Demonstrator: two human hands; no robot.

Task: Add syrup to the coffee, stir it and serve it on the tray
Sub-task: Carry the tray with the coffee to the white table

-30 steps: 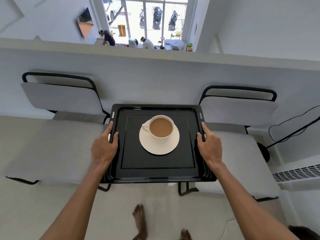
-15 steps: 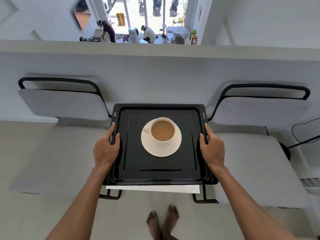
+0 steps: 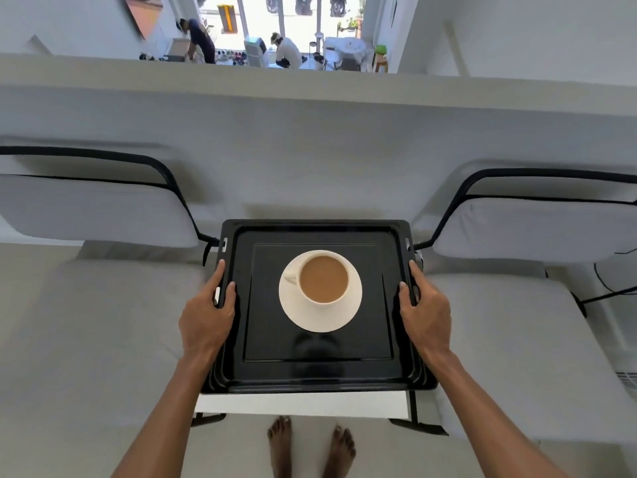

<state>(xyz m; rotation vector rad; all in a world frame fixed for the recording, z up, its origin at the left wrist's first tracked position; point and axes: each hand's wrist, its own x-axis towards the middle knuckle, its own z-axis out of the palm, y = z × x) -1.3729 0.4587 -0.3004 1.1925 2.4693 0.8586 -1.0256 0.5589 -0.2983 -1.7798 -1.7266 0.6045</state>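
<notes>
A black rectangular tray (image 3: 317, 370) is held level in front of me. My left hand (image 3: 206, 315) grips its left rim and my right hand (image 3: 425, 313) grips its right rim. On the tray's middle stands a white saucer (image 3: 320, 317) with a white cup (image 3: 323, 279) of light brown coffee, handle pointing left. No syrup or stirrer is in view.
A small white table (image 3: 300, 403) shows just under the tray's near edge, between two grey cushioned chairs (image 3: 103, 305) (image 3: 517, 322) with black frames. A low white wall (image 3: 310, 98) runs behind them. My bare feet (image 3: 310, 446) stand below. Black cables (image 3: 613, 291) lie at the right.
The tray with the cup has come closer to the chairs and lower, now over the small white table's edge. Both hands keep their grip on the rims.
</notes>
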